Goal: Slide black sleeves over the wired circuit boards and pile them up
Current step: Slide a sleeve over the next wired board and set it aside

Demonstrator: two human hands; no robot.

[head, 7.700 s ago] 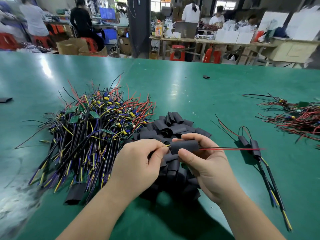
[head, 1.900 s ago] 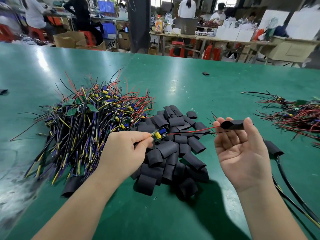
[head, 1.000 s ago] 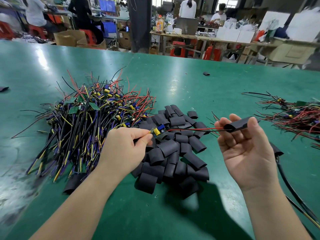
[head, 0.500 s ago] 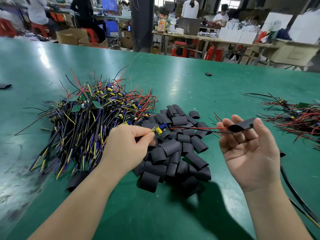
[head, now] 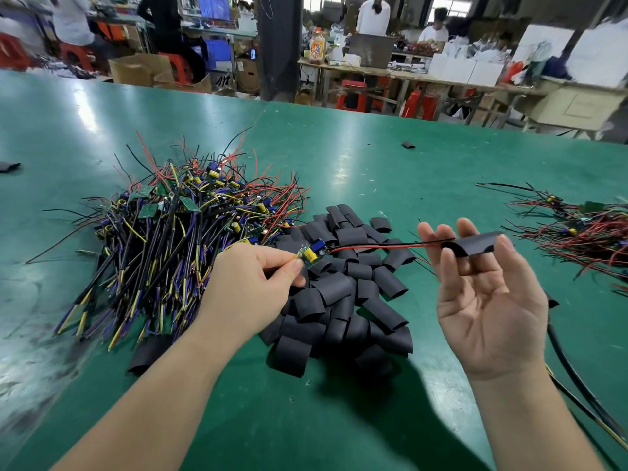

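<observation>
Green work table (head: 339, 147), one person seated at it, both forearms bare. Left hand (head: 251, 287): knuckles up, thumb and forefinger pinching a small circuit board (head: 312, 253) with yellow and blue components, held just above the sleeve heap. Red and black wires (head: 380, 245): running rightward from that board, roughly level, as far as the right hand. Right hand (head: 489, 300): palm up, fingers raised, thumb and fingertips pinching one black sleeve (head: 472, 244) held crosswise, its open end turned toward the wire tips. The tips reach that opening, but whether they are inside it cannot be told. Heap of loose sleeves (head: 343, 294): black, short, curled, lying on the table between and below the hands. Heap of wired boards (head: 176, 232): large tangle to the left of the sleeves, touching them, with black, yellow, purple and red leads and green boards showing on top. Second tangle (head: 584, 232): smaller, mostly red wire, well apart at the right edge. Black cables (head: 577, 385): lying on the table under the right forearm. Stray sleeves: one far out on the table (head: 407, 144), one at the left edge (head: 9, 166). Beyond the table: other workers at benches, red stools (head: 351, 93), cardboard boxes (head: 139, 69), an orange bottle (head: 317, 49).
</observation>
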